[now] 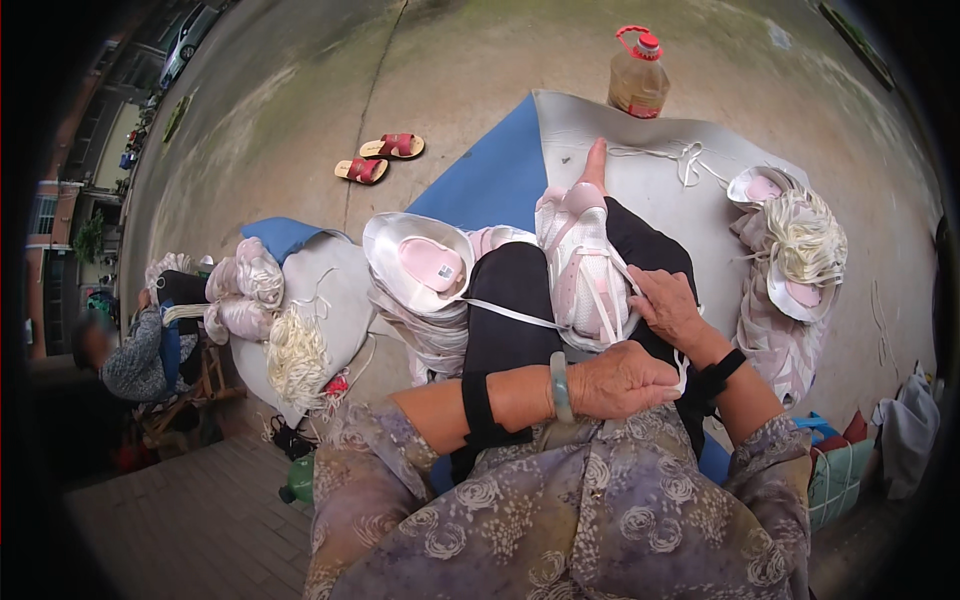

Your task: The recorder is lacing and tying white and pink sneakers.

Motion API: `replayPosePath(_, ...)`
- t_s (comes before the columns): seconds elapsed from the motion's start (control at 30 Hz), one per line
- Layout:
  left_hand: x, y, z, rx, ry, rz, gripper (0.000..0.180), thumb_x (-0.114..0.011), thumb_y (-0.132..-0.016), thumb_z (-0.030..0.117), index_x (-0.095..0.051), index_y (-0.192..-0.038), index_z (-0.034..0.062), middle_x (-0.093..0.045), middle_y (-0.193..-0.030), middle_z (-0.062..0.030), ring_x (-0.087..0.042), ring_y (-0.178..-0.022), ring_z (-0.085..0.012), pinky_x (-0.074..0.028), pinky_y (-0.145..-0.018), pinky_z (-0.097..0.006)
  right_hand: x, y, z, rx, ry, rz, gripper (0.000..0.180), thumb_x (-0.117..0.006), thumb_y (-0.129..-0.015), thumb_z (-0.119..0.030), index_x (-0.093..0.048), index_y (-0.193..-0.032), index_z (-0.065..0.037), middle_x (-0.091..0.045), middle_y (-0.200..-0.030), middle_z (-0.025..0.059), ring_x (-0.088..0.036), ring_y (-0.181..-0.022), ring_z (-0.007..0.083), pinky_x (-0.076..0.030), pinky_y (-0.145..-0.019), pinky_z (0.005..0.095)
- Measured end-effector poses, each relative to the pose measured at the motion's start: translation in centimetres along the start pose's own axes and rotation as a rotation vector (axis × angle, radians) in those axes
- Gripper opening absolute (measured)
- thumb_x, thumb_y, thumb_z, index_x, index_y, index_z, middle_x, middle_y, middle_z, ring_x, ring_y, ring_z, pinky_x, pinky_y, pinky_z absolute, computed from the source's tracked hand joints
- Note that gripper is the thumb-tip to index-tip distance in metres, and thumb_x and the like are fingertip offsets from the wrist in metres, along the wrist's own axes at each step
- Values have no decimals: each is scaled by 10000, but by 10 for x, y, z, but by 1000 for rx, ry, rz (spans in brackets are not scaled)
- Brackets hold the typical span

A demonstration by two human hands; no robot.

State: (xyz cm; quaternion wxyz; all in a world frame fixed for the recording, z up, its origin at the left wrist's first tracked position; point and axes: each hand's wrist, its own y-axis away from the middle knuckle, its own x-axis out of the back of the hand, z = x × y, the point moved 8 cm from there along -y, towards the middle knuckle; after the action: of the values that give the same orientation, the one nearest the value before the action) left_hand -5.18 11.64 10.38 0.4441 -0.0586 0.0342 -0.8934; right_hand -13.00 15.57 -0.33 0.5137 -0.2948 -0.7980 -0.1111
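Observation:
A pink and white shoe upper lies between my black-trousered legs, its laces partly threaded. My left hand, with a pale bangle at the wrist, is closed in a fist just below the shoe. A white shoelace comes out at its fingertips. My right hand is at the right edge of the shoe, thumb and fingers pinched on a lace by the eyelets. Another length of lace runs leftward from the shoe across my left thigh. Palm sides of both hands are hidden.
Stacked shoe uppers stand on my left; another stack with a lace bundle lies right. Beyond my bare foot is a bottle with a red cap. Red sandals sit on the concrete. A person sits far left near more uppers.

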Motion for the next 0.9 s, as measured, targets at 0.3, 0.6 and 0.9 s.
replayPosePath(0.3,13,-4,19,-68,-40,50,277,-500,-873,193,-426,-669,20,-434,-571,-122,-444,-509,-276,-354,-501,-352,3,-5,-7,25,-111,-8,439,-615,-756,-220,-481,-1140,-55,-548,-889,78,-525,-837,241,-363,-720,375)
replayPosePath(0.6,12,0,26,-150,-130,135,247,-522,-845,157,-450,-658,13,-469,-573,-138,-502,-553,-325,-368,-519,-381,28,-13,-53,255,-229,140,427,-646,-660,-87,-560,-1077,-129,-508,-642,38,-508,-577,258,-398,-526,363)
replayPosePath(0.9,16,-3,40,-211,-128,144,187,-564,-811,124,-498,-671,19,-498,-585,-115,-504,-576,-301,-372,-579,-367,12,-19,-53,173,-549,28,333,-613,-717,-81,-562,-1045,-101,-552,-635,99,-573,-582,287,-446,-518,358)
